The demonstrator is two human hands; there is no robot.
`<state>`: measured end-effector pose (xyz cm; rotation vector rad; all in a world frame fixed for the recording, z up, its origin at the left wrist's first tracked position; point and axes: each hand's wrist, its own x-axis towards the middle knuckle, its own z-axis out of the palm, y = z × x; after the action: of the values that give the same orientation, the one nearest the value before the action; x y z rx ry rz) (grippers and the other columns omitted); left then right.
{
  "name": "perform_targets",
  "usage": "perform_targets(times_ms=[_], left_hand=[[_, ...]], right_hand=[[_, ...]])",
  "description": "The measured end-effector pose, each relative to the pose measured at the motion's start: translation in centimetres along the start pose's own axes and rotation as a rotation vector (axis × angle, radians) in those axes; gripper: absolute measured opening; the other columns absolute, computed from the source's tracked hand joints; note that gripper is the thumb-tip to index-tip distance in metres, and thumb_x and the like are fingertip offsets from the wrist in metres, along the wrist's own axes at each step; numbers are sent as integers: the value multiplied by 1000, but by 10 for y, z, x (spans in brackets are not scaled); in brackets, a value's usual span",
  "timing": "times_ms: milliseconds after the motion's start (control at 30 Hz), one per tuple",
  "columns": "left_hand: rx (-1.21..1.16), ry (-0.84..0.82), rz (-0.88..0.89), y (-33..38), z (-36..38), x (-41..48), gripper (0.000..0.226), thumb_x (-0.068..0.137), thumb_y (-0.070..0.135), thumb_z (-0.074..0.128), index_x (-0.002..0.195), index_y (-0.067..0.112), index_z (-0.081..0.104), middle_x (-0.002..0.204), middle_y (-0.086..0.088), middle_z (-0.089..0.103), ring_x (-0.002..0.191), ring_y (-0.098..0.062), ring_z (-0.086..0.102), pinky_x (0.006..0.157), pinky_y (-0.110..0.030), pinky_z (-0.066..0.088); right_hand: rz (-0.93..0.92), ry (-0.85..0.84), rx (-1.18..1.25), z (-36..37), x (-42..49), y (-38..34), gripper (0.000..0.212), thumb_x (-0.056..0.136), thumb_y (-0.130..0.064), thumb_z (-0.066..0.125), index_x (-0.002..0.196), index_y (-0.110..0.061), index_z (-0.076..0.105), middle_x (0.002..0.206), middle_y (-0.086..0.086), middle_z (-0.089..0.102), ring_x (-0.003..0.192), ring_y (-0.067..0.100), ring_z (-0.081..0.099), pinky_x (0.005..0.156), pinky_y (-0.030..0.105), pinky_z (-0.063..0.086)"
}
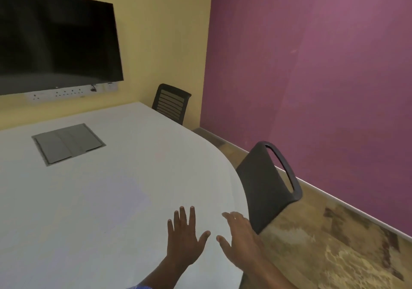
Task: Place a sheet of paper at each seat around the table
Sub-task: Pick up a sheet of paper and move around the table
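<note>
A large white table (116, 199) with a rounded edge fills the lower left. My left hand (185, 237) is spread flat over the table near its right edge, fingers apart, holding nothing. My right hand (239, 238) is beside it, also spread with fingers apart, close to the table edge and the nearest chair. Whether a white sheet lies under my hands on the white top I cannot tell. A dark chair (267, 188) stands at the table's right edge. A second dark chair (171, 102) with a slatted back stands at the far corner.
A grey cable hatch (68, 143) is set into the table top. A black screen (55, 43) hangs on the yellow wall above a socket strip (58, 93). A purple wall (312, 76) runs along the right, with a strip of patterned floor (334, 244) beside the table.
</note>
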<state>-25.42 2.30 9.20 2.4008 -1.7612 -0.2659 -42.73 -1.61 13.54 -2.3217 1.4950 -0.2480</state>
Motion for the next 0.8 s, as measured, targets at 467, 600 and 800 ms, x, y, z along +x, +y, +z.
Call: perform_targets(times_ms=[467, 600, 800], left_hand=[[-58, -79, -472, -134, 37, 80, 121, 63, 79, -26, 160, 15, 7, 166, -22, 14, 151, -39, 21, 120, -50, 25], [-62, -73, -668, -167, 36, 84, 130, 54, 80, -31, 160, 13, 7, 165, -18, 18, 149, -32, 26, 116, -41, 31], [-400, -34, -1010, -205, 36, 93, 90, 92, 67, 45, 156, 11, 19, 149, -12, 39, 139, -29, 38, 109, -38, 40]], right_hand=[[-301, -238, -41, 76, 169, -62, 67, 97, -54, 48, 155, -35, 23, 163, -8, 21, 151, 12, 20, 116, 34, 36], [-415, -306, -56, 103, 210, -87, 67, 97, -53, 47, 156, -33, 24, 163, -7, 22, 150, 11, 22, 115, 32, 36], [-588, -382, -58, 154, 261, -122, 61, 97, -51, 47, 153, -29, 34, 163, -5, 27, 148, 15, 27, 114, 31, 37]])
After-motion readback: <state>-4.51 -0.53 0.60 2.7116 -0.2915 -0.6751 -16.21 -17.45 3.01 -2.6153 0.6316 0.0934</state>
